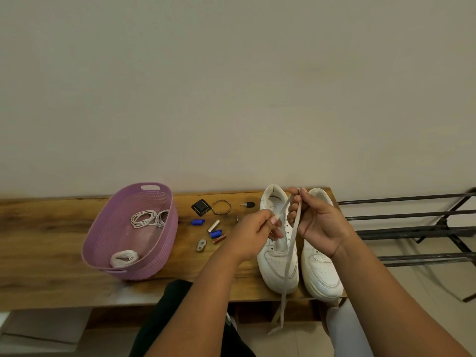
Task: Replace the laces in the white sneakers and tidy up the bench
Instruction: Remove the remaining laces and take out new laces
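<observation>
From the head camera we see our left hand (253, 234) pinching one part of a flat, off-white fabric shoelace (291, 243) between thumb and fingertips, while our right hand (315, 222) grips the same lace higher up with curled fingers. The lace loops between the two hands above the pair of white leather sneakers (279, 264) and hangs down past the front edge of the wooden bench (51, 240). The sneakers stand side by side on the bench's right end, toes toward us, just under our hands. To the left sits an oval lilac plastic basket (103, 243) with a woven texture, holding a coiled white cable (148, 219) and a bundle of white laces (125, 258). Between basket and sneakers lie small items: a black square case (201, 207), a twisted metal ring (221, 207), two blue caps (197, 222) and a copper-coloured battery (219, 239).
</observation>
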